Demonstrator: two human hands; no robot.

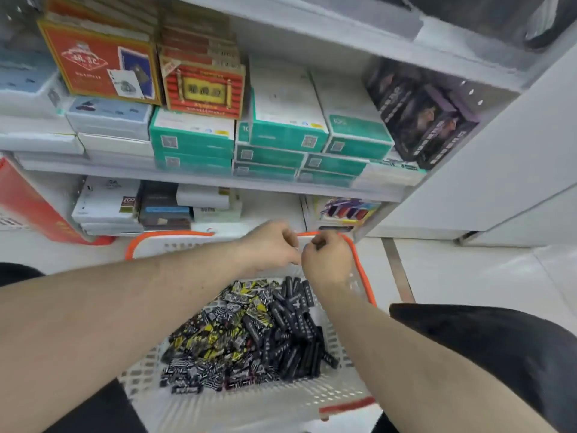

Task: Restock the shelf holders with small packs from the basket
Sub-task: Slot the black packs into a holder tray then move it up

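A white plastic basket (359, 267) with an orange rim stands on the floor between my knees. It holds several small packs (249, 332), black ones on the right and black-yellow-white patterned ones on the left. My left hand (271, 245) and my right hand (326, 260) meet over the basket's far edge, fingers curled and almost touching. A small dark thing shows at my right fingertips; what it is I cannot tell. A holder with colourful packs (346, 209) sits on the lowest shelf just beyond my hands.
White shelves (199, 179) in front carry stacked teal boxes (287, 135), red card boxes (103, 64), dark purple boxes (424, 120) and white boxes. A red carton (28, 201) leans at the left. A white cabinet side (499, 170) stands at the right. Pale floor surrounds the basket.
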